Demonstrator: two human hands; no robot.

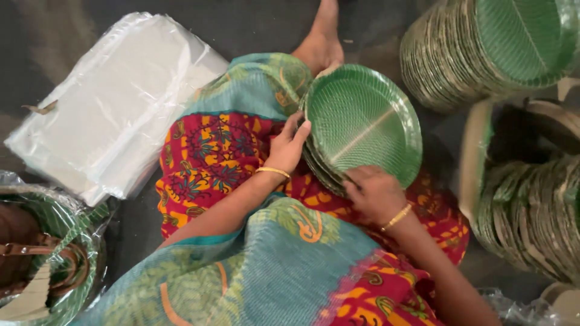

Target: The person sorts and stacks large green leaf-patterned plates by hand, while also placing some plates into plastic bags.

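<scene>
Big picture first: we see long rolls of green plates (483, 48) lying at the upper right and right edge (531, 217), partly cut off, so their count escapes us. A pile of clear bags (115, 102) waits on the floor, seemingly unused. On our lap sits a small stack (362, 127), tilted. Left hand (289, 145) clamps its rim, right hand (374, 193) grips below; fingertips hidden underneath.
</scene>
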